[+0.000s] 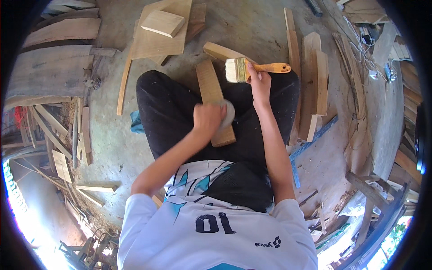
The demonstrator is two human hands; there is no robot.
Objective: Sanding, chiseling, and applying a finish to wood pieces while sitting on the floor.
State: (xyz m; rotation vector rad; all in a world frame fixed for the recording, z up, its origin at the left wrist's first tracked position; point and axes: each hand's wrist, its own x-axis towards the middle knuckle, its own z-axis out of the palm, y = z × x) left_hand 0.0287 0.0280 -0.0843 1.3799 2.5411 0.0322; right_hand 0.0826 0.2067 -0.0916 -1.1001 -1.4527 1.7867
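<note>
A rectangular wooden block [204,74] lies lengthwise between my dark-trousered legs. My left hand [207,117] is closed on a round grey disc [227,117] against the block, slightly blurred; whether the disc is a pad or something else, I cannot tell. My right hand [258,85] grips a wide paintbrush, its orange handle [276,68] pointing right and its pale bristles [231,70] pointing left, raised to the right of the block. A longer plank [218,50] lies just beyond the brush and block.
Wooden panels with a small block [162,22] sit ahead. Stacked beams [310,76] and a blue metal square [297,166] lie to my right. Rough slabs [58,67] and scrap sticks [63,166] fill the left. Tangled cables [364,36] are at upper right.
</note>
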